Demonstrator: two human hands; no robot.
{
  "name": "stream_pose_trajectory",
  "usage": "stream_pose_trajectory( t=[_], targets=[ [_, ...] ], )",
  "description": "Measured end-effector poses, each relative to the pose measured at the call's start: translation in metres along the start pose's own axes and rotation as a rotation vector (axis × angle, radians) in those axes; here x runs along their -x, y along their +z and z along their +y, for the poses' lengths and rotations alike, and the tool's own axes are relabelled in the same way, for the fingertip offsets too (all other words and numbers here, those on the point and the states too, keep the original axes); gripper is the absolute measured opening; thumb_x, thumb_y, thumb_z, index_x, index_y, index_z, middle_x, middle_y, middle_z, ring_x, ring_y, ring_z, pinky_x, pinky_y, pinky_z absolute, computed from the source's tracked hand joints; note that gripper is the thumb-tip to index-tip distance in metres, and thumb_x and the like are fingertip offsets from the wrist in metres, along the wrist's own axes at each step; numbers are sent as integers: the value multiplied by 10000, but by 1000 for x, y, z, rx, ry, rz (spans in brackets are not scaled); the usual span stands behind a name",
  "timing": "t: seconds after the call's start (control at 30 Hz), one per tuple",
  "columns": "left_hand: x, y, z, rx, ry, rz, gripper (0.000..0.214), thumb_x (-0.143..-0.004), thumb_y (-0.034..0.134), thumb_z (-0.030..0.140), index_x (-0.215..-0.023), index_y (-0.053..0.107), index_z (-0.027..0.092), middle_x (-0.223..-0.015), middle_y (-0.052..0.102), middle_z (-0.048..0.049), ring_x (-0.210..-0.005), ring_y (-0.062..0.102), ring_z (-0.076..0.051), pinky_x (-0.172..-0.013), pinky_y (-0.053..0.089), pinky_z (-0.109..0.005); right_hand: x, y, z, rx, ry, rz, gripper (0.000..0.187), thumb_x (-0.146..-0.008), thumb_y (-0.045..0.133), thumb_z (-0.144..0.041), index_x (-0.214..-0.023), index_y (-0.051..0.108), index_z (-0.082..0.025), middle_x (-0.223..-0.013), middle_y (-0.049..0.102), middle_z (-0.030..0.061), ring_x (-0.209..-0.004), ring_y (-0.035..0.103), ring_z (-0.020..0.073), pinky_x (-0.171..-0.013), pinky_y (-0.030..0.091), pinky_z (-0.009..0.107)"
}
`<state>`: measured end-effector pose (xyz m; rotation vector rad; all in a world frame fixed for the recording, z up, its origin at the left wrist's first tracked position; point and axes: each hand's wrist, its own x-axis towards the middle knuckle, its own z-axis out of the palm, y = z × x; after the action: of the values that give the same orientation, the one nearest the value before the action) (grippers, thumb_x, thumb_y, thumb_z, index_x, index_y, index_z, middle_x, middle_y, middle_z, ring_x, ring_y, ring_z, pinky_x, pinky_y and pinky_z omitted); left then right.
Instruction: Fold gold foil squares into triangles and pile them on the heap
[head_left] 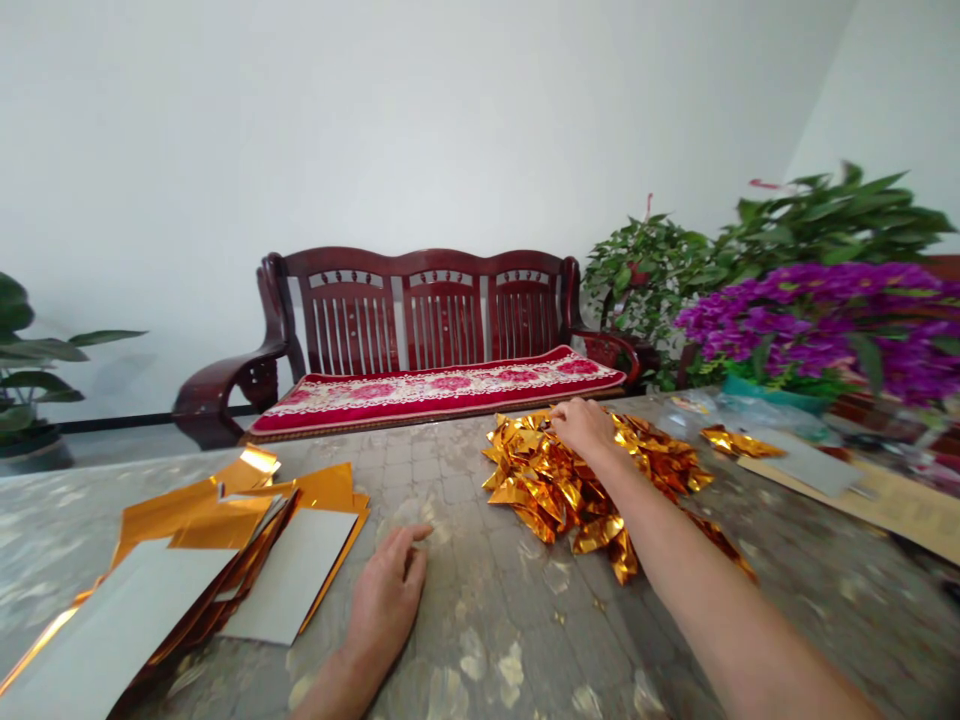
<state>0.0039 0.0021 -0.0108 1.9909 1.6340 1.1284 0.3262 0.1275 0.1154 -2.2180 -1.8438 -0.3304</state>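
Note:
My right hand (583,426) reaches over a heap of folded gold foil pieces (536,485). Its fingers are curled down at the far top of the heap and close on a folded foil piece, which is partly hidden among the others. My left hand (386,600) lies on the patterned tablecloth (480,610) with nothing in it, index finger stretched out and thumb apart. Left of that hand are stacked sheets of gold foil paper (187,515), some with the pale backing (292,575) facing up.
Beyond the table stands a dark red wooden bench (442,310) with a red floral cover (450,385). Purple flowers (817,320), clear plastic wrapping (772,415) and a flat piece of cardboard (877,500) are at the right. A potted plant (34,370) stands far left.

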Motion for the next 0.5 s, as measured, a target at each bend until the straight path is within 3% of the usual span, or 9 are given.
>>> stream_pose_trajectory(
  t=[0.23, 0.5],
  targets=[
    [-1, 1, -1, 14, 48, -23, 256, -875, 454, 212, -972, 686, 257, -983, 706, -32, -918, 677, -216, -829, 531, -365, -33, 28, -11, 96, -103, -86, 294, -733, 659, -228, -991, 778, -150, -1152, 675, 177, -1156, 508, 310, -904, 412, 364],
    [-1, 1, -1, 36, 62, -27, 258, -884, 446, 214, -954, 693, 244, -969, 707, -36, -913, 678, -213, -843, 536, -368, -41, 32, -14, 153, -155, -73, 287, -805, 597, -194, -1023, 761, -103, -1131, 681, 201, -1137, 498, 315, -925, 376, 387]
  ],
)
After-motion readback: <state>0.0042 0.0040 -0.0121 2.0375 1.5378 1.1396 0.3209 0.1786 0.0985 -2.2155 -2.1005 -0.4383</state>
